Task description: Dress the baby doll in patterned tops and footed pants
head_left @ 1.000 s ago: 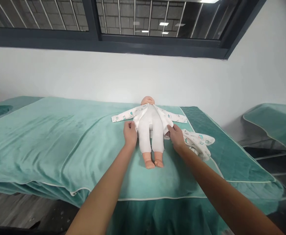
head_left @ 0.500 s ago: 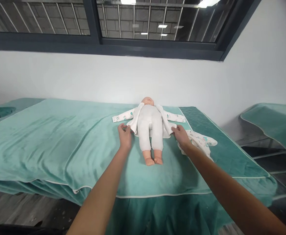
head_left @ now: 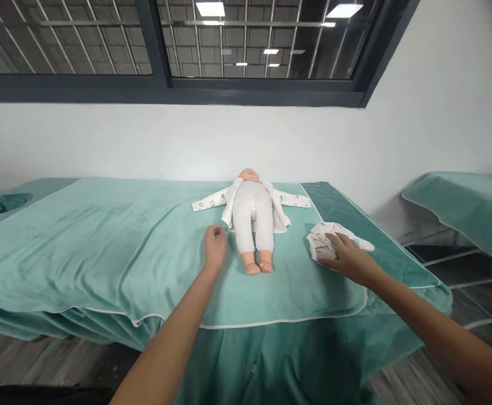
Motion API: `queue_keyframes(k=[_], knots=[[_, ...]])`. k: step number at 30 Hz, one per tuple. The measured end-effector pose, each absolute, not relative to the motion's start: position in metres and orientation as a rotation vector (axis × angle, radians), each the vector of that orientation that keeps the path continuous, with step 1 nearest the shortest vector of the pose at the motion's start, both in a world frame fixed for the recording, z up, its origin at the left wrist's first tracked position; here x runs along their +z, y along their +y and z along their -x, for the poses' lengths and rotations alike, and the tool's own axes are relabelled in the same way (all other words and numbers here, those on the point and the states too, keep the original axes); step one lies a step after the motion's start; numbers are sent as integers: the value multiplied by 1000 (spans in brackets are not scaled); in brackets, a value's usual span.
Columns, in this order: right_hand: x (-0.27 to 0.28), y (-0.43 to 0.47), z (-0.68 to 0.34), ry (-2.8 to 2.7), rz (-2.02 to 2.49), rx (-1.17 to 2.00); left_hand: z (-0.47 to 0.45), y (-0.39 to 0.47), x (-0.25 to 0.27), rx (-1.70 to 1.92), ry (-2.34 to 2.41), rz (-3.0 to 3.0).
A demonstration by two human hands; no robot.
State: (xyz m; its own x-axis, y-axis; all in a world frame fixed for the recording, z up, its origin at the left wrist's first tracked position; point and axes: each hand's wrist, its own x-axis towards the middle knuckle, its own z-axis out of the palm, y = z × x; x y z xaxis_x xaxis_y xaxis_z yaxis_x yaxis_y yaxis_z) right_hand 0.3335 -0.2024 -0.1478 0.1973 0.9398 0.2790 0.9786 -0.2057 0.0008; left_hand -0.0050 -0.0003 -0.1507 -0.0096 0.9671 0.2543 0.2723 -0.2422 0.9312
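On the bed lies a baby doll (head_left: 254, 205) on its back, head toward the wall and bare feet toward me. It has a white printed jacket (head_left: 280, 216) on, with sleeves spread to both sides and the front lying open. Left of the doll's legs, my left hand (head_left: 215, 247) hovers with fingers curled in and nothing visible in them, apart from the jacket's hem. My right hand (head_left: 351, 260) is over a crumpled white printed baby garment (head_left: 324, 233) to the doll's right, fingers bent onto the cloth. Part of the garment is hidden under that hand.
A green velvety cover (head_left: 102, 242) with pale piping spreads over the bed. Behind it rise a white wall (head_left: 144, 140) and a dark-framed barred window (head_left: 254, 93). At the right stands another green-covered surface (head_left: 465, 208) beside metal bars.
Both hands have let go of the jacket's front edges, which now lie closer to the doll. My right hand has moved right onto the printed garment, now more bunched. The view has tilted up slightly.
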Motion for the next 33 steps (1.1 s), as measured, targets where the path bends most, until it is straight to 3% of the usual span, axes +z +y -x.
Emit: queue_keyframes(k=[6,13,18,26,33], knots=[[-138,-210,-319,-2172,2196,-345,-16,-40,-137,1176,1095,-1912],[-95,-187,-297,-2058,2332,-148,-1,-57,-106,827,943,-2054],[-91,-179,-262,-2178,2218,-415,3,-88,-119,693,975,-2195],[-122,-198,-221,-1988,2394,-637,9,-81,-161,913,977,-2387],[-123,-206,-246,-1980,2493,-234,13,-83,-168,900,910,-2354]])
